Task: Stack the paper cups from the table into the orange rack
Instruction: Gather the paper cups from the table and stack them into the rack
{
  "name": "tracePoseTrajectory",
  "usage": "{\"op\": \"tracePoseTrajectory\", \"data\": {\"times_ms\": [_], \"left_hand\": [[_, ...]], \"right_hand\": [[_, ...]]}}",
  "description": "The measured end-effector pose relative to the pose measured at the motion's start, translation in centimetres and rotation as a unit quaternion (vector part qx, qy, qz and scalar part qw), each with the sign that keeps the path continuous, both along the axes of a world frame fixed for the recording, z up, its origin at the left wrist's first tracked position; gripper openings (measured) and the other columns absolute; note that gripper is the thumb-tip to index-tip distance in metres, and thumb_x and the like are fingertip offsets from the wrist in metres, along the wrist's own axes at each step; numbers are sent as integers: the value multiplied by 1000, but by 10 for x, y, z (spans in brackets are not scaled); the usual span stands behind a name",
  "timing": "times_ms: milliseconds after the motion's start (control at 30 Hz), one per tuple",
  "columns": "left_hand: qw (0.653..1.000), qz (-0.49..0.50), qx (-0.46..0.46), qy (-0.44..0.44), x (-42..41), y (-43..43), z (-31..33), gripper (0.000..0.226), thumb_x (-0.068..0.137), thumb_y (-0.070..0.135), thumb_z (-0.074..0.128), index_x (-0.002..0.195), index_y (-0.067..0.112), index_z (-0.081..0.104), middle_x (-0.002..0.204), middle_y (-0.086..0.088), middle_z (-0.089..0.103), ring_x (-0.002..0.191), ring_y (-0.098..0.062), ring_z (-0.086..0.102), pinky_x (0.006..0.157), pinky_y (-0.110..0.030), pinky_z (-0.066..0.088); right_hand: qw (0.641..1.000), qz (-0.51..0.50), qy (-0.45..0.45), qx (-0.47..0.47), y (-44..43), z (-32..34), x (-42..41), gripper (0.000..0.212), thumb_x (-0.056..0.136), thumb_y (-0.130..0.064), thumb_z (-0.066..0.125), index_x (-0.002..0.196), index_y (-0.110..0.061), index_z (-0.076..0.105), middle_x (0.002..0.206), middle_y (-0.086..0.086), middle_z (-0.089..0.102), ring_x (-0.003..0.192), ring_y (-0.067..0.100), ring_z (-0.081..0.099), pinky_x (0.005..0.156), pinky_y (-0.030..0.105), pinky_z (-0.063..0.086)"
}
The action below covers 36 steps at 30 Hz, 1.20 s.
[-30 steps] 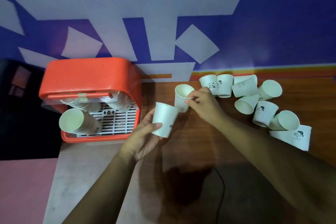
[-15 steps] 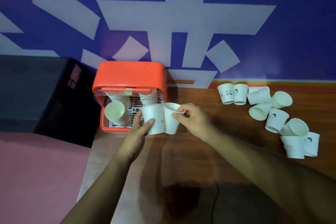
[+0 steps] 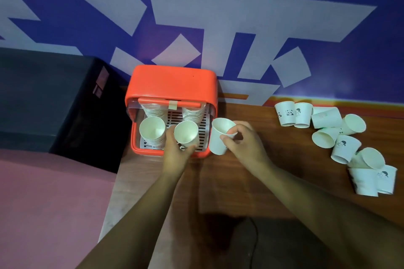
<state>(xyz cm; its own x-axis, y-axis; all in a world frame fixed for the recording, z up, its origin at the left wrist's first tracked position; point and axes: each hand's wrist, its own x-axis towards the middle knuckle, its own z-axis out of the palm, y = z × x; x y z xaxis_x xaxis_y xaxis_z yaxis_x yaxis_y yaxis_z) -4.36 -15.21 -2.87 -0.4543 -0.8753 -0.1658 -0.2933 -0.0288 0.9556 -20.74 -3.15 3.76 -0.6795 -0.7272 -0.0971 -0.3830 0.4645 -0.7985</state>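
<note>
Left hand point(image 3: 175, 153): your fingers curl round a cup point(image 3: 186, 134), held over the front of the orange rack point(image 3: 172, 84).
Right hand point(image 3: 246, 145): your thumb and fingers pinch the rim of a second cup point(image 3: 218, 140), just right of the rack.
Rack: stacks of cups point(image 3: 152, 132) inside.
Table point(image 3: 284, 170): loose cups point(image 3: 345, 148) lie well to your right.

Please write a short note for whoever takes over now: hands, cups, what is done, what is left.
Left hand grips one paper cup over the front of the orange rack. Right hand pinches the rim of a second cup just right of the rack.
Done: stacks of cups lie in the rack.
To do: both held cups, then the loose cups on the table.
</note>
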Motion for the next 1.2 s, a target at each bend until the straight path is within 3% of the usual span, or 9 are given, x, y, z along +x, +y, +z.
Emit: {"op": "tracePoseTrajectory", "data": {"times_ms": [200, 333, 500, 600, 767, 833, 1033, 1133, 1200], "left_hand": [[993, 27, -43, -107, -30, -9, -8, 49, 82, 24, 79, 116, 13, 46, 104, 4, 57, 94, -18, 57, 78, -25, 41], [988, -5, -64, -141, -32, -13, -20, 44, 83, 22, 78, 108, 12, 43, 99, 1, 53, 96, -28, 59, 71, -26, 35], [984, -49, -92, -142, -30, -13, -21, 79, 74, 35, 85, 133, 2, 44, 120, -11, 57, 110, -25, 53, 86, -27, 40], [982, -63, -107, -143, -25, -13, -21, 70, 75, 26, 85, 130, 3, 50, 120, -12, 60, 109, -27, 56, 88, -29, 44], [956, -56, -193, -214, -18, -15, -31, 66, 64, 5, 77, 125, 4, 52, 110, -16, 60, 105, -38, 57, 90, -46, 49], [961, -58, -168, -212, -17, -13, -31, 69, 66, 1, 76, 130, 4, 49, 115, -16, 59, 109, -38, 55, 92, -45, 48], [969, -92, -113, -197, -11, -8, -22, 94, 72, 12, 80, 150, 1, 29, 144, -19, 45, 133, -35, 43, 107, -39, 38], [973, -88, -140, -159, 3, -2, -9, 85, 76, 13, 79, 147, 1, 35, 143, -15, 47, 134, -30, 42, 108, -32, 36], [973, -75, -170, -140, 11, 0, 2, 69, 83, 11, 73, 143, 3, 41, 140, -12, 49, 134, -27, 44, 112, -39, 38]], "right_hand": [[1000, -19, -14, 4, 2, -13, -3, 28, 80, -24, 77, 100, -23, 58, 114, -11, 54, 103, 2, 53, 88, 34, 54], [999, -20, -24, 19, 4, -24, -1, 33, 80, -27, 77, 105, -28, 55, 116, -15, 51, 105, 2, 52, 89, 35, 56], [1000, -3, -16, 15, 3, -32, -1, 32, 80, -25, 77, 105, -23, 57, 115, -12, 52, 108, 2, 50, 90, 37, 54], [1000, 6, -12, 20, 3, -34, -2, 32, 81, -27, 77, 105, -25, 56, 115, -15, 51, 105, -2, 49, 90, 35, 54], [999, 12, -21, 21, 1, -34, -3, 33, 81, -28, 77, 106, -27, 55, 116, -17, 50, 107, 0, 49, 91, 35, 55], [999, 15, -28, 15, 0, -33, -2, 35, 81, -27, 77, 107, -26, 54, 117, -15, 50, 109, 2, 50, 90, 35, 54], [998, 16, -65, 0, 0, -25, 2, 40, 81, -28, 76, 112, -30, 51, 122, -12, 52, 103, 5, 56, 86, 34, 56], [997, 17, -78, -14, -3, -20, 5, 45, 80, -29, 77, 115, -32, 48, 125, -8, 54, 100, 8, 60, 84, 35, 58], [995, 25, -90, -30, -8, -17, 9, 49, 79, -29, 77, 117, -32, 46, 125, -6, 55, 99, 11, 63, 84, 37, 58]]}}
